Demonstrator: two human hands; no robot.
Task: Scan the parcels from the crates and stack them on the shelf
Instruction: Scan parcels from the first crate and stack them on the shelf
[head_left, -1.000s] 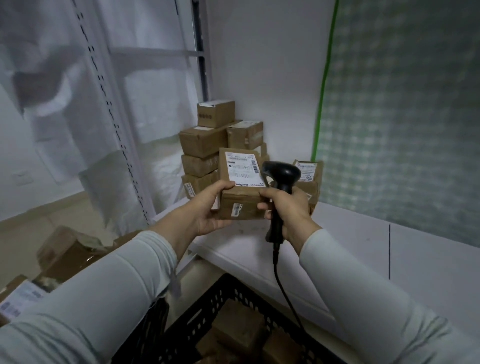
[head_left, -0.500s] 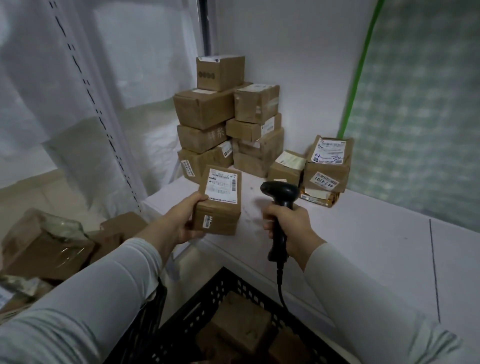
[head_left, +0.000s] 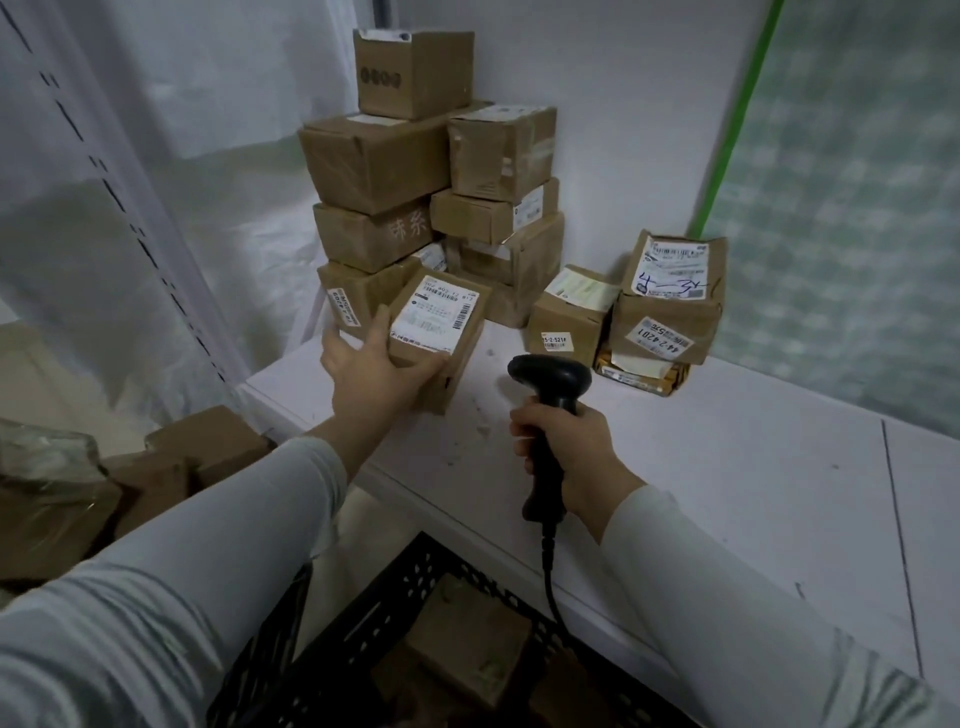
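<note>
Left hand clasps labelled parcel, seemingly light and stiff, by the edge at its palm; right hand grips barcode scanner.

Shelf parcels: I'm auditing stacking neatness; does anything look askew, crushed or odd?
Yes. On the right, the parcel with blue handwriting sits tilted and crumpled atop its pile, and the flat packet underneath looks squashed. Boxes in the tall stack are dented.

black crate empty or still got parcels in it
Not empty: brown parcels lie inside the black crate, at least two showing through its open top.
</note>
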